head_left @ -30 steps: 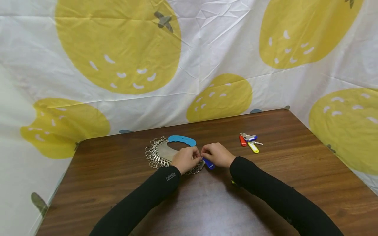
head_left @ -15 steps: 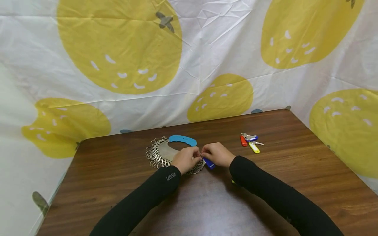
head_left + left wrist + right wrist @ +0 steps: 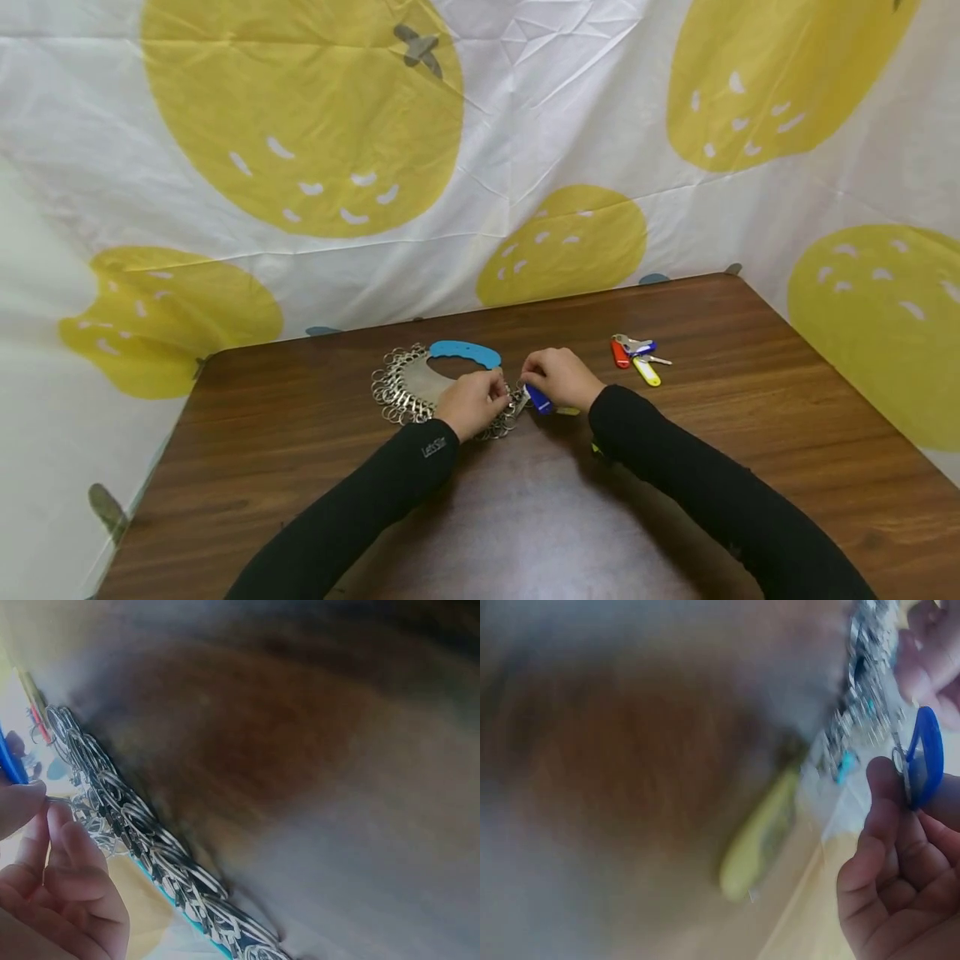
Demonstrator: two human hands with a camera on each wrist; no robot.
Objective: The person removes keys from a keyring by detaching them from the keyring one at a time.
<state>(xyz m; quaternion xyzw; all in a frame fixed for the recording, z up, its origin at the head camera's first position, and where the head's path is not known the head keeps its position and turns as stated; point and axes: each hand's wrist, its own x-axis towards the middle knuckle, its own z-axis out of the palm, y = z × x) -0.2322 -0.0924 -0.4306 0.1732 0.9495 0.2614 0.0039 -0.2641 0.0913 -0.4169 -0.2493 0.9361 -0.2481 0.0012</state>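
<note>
Head view, right fingers: the right hand point(image 3: 558, 377) is pinching a blue key tag point(image 3: 538, 399), a smooth plastic tab, just above the wood.
Left fingers: the left hand point(image 3: 472, 402) is curling its fingertips point(image 3: 61, 817) onto one thin wire ring at the edge of the ring holder point(image 3: 420, 385), right beside the tag.
Ring holder: a flat grey metal crescent is lying on the table, fringed with many shiny overlapping split rings point(image 3: 161, 855) and topped by a light blue curved handle point(image 3: 465, 353).
Yellow tag: a glossy, elongated yellow tag point(image 3: 759, 836) is lying just beside the right hand, blurred in the wrist view.
Loose keys: a small bunch with red, blue and yellow tags point(image 3: 636, 358) is lying well apart to the right.
Surface: the dark brown wood-grain table point(image 3: 750, 433) is catching a dull sheen.
Room: a creased white sheet printed with big yellow fruits point(image 3: 300, 117) is hanging behind.
</note>
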